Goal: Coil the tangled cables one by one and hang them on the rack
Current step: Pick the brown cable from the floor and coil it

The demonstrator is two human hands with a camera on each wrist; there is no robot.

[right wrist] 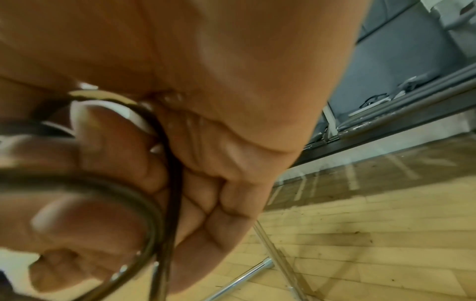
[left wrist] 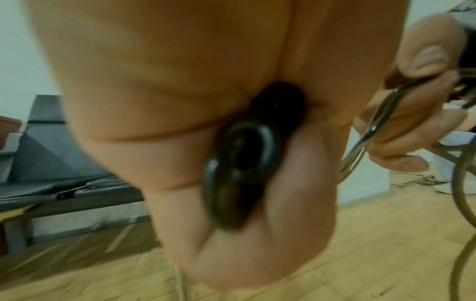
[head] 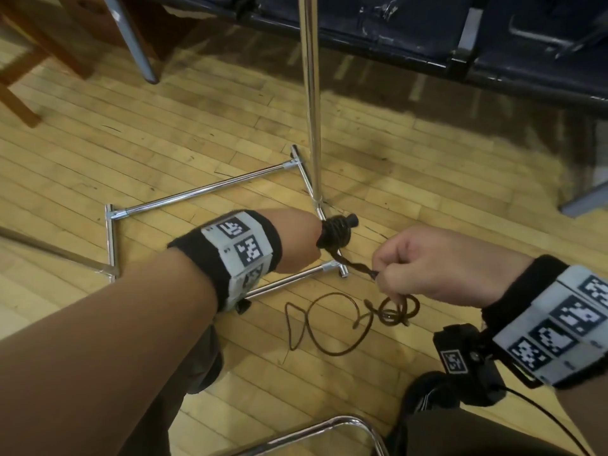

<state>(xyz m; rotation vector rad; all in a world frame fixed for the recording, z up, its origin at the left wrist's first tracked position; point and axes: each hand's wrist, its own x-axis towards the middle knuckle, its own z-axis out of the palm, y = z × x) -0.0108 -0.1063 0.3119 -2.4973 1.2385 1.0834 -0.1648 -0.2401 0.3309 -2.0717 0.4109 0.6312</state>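
Observation:
My left hand (head: 307, 240) grips a tight coil of dark cable (head: 335, 233), and its black loops (left wrist: 239, 179) show between the curled fingers in the left wrist view. From the coil a twisted strand (head: 355, 265) runs to my right hand (head: 391, 268), which pinches it between thumb and fingers (right wrist: 103, 163). The rest of the cable (head: 332, 319) hangs from the right hand and lies in loose loops on the floor. The chrome rack's upright pole (head: 312, 93) rises just behind the coil, from a rectangular base (head: 204, 189) on the floor.
A wooden floor (head: 460, 192) lies all around. Dark bench seats (head: 427, 37) run across the back, and a wooden chair leg (head: 19, 100) stands at the far left. A chrome chair frame (head: 329, 426) curves near my knees, with my dark shoe (head: 424, 390) at the lower right.

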